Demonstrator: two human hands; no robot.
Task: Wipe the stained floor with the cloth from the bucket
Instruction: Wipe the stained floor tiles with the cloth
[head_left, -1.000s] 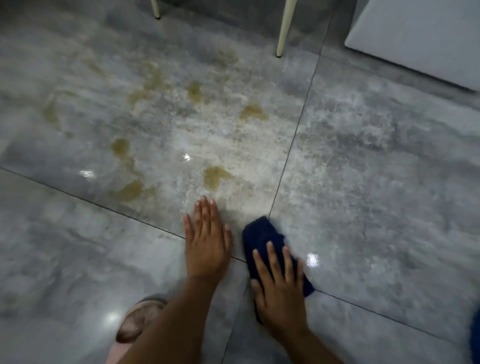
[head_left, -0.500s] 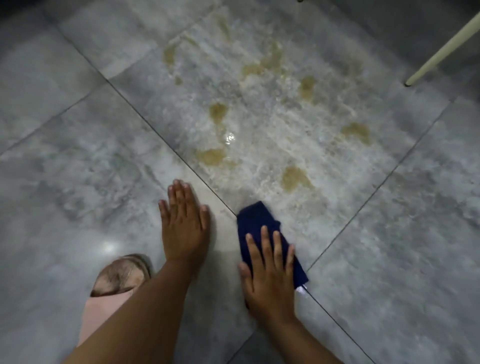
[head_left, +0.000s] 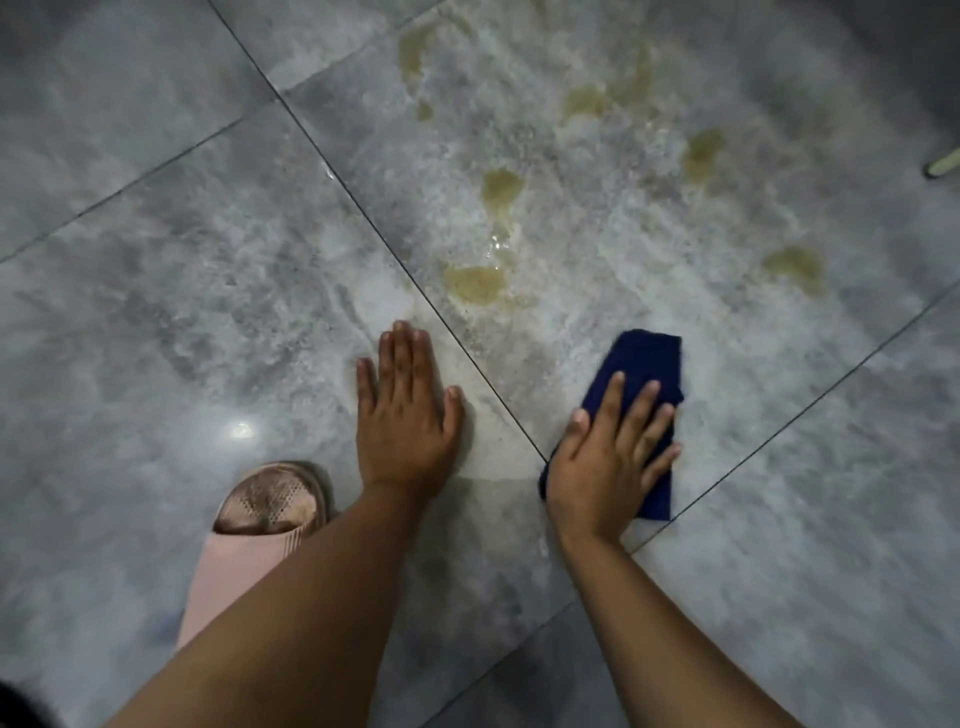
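- Navy cloth (head_left: 649, 364) lies folded and flat on the grey marbled floor (head_left: 156, 312), on the wet-looking tile just right of a dark grout line and on the near side of the stains.
- My feed shows the right hand (head_left: 608, 462) spread over the cloth's near half, fingers straight and fanned, palm pressing down. Nothing curls round the fabric, and its far end sticks out past the fingertips.
- I see the left hand (head_left: 405, 421) flat on the tile left of that grout line, fingers straight and close together, thumb out to the side, holding nothing. It is apart from the cloth.
- Yellow-brown stains (head_left: 475, 283) dot the pale tile beyond both hands. The nearest blotch sits just past the left fingertips, across the grout line, clear of the cloth.
- A pink slipper (head_left: 260, 525) with a perforated insole sits beside the left forearm, near the wrist.
- At the right edge I can make out a pale furniture leg tip (head_left: 943, 165), well apart from the hands.
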